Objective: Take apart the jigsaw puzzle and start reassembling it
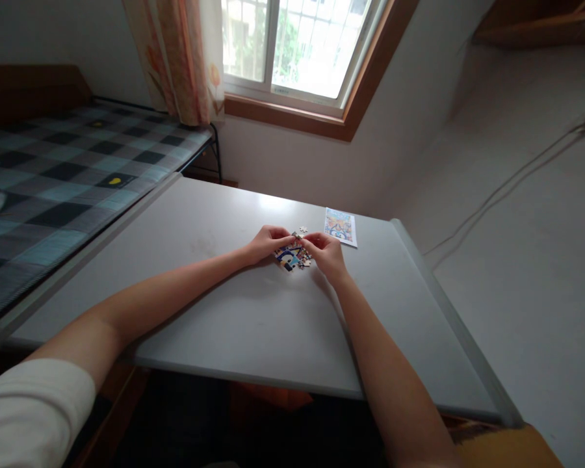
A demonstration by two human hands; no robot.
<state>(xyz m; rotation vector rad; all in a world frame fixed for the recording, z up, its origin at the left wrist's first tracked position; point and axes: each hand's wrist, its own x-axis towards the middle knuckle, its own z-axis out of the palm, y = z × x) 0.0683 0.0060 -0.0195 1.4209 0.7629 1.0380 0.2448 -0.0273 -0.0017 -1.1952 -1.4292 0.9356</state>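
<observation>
Spanning the middle of your view, the pale grey worktop [253, 325] carries all the items under inspection. Beyond its left edge lies a checked mattress [78, 185] on a dark frame. Past the far edge, a wood-trimmed window [316, 42] is set in the wall, with a flowered orange curtain [181, 65] hanging at its left side.

Your left hand [268, 243] and right hand [328, 255] meet over the worktop, closer to its far edge than to its near one. Fingers of both are bent, thumb towards forefinger, at the small puzzle parts; which parts each grip is grasping, if any, you cannot tell at this distance.

A printed sheet [341, 225] lies near the far edge, towards the far right corner, just beyond your right hand. Between and below your hands is a joined puzzle section [288, 259], patterned in blue, white and black. Loose pieces [306, 263] cluster at its right side. One pale piece [303, 229] lies beyond your fingertips, towards the far edge.
</observation>
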